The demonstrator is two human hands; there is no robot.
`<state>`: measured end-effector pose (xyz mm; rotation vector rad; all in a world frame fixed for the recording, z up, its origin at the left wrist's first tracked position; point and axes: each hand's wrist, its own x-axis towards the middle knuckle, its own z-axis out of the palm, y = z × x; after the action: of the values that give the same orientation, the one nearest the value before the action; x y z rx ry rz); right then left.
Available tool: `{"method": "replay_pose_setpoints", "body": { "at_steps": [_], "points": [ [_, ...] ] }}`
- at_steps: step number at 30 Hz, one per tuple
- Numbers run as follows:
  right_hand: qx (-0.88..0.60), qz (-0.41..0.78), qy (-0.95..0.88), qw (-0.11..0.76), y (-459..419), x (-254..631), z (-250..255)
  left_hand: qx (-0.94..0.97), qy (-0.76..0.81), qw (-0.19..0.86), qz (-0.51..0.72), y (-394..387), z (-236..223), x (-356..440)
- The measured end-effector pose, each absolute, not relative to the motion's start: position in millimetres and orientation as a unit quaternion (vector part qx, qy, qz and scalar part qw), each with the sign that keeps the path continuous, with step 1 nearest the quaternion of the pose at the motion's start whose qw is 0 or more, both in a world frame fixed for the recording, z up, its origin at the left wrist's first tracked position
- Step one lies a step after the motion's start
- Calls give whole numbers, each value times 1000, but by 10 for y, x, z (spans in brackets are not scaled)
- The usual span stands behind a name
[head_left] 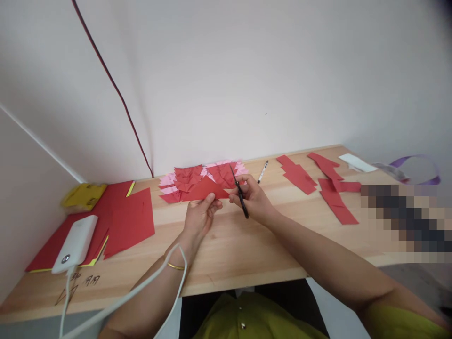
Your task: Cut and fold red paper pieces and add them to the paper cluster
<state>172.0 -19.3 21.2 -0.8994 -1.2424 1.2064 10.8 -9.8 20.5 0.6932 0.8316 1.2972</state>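
My left hand (201, 213) pinches a triangular piece of red paper (203, 188) by its lower edge, thumb on top. Black scissors (241, 195) are in my right hand (252, 200), their blades pointing up and slightly left. The fingertips of that hand are close to the paper's right corner; whether they touch it I cannot tell. Behind the held paper, red and pink cut paper pieces (189, 178) with jagged edges lie in rows near the wall, partly hidden by it.
Red sheets (132, 221) lie at the left with a white power bank (76, 242), its cable, and a yellow packet (84, 197). A pen (263, 171) rests right of my hands. Several red paper strips (298, 175) and a white strip (356, 162) lie farther right.
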Motion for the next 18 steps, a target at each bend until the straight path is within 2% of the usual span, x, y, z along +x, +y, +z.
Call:
{"method": "replay_pose_setpoints", "body": {
  "at_steps": [4,12,18],
  "points": [
    [-397,522,-514,553,-206,1704,220,336,378,612,608,-116,192,131],
    [-365,564,-509,538,-222,1663,207,406,342,634,562,-169,108,229],
    [-450,517,-462,563,-225,1715,273,461,392,522,601,-132,141,104]
  ]
}}
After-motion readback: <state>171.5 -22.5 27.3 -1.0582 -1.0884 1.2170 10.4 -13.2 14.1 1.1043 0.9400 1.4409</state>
